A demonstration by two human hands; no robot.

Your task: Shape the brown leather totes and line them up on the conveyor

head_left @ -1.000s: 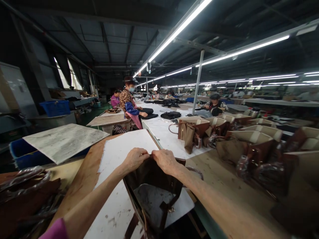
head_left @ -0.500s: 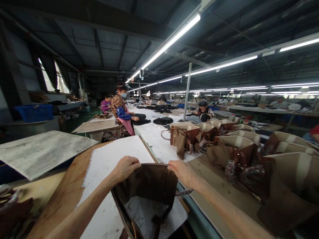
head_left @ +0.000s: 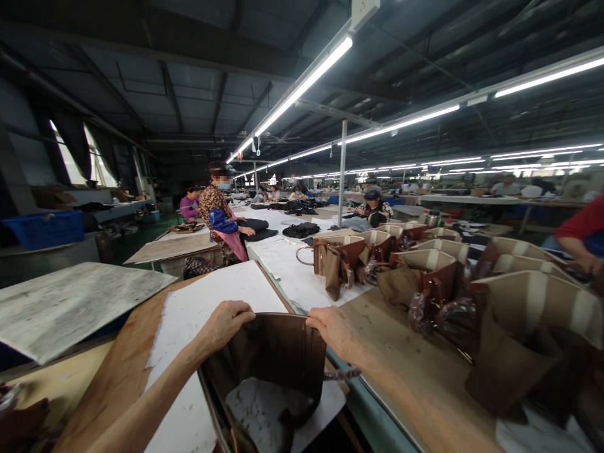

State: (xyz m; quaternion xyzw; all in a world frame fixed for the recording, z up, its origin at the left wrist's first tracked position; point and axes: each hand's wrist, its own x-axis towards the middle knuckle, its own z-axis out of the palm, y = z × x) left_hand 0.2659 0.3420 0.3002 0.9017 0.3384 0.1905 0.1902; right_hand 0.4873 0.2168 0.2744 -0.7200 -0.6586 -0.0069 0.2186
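Note:
A dark brown handbag (head_left: 278,352) stands before me, its upper edge stretched between my hands. My left hand (head_left: 229,321) pinches the far rim at its left corner. At the right corner of that same rim, my right hand (head_left: 328,327) grips with thumb and fingers closed. The dark inside faces me, and a pale patch shows low within it. A plastic-wrapped handle (head_left: 342,373) sticks out on the right side. Beneath lies white paper (head_left: 177,402) on the worktable.
Several tan and brown bags (head_left: 427,270) stand in rows on the right-hand table. A person in a patterned top (head_left: 214,204) works at the table ahead. A red sleeve (head_left: 580,223) shows at far right. A grey-white board (head_left: 80,302) lies left, near a blue crate (head_left: 44,228).
The view has turned slightly to the right, so the surroundings sit further left. More of a person in red appears at the right edge. Both hands keep their hold on the rim.

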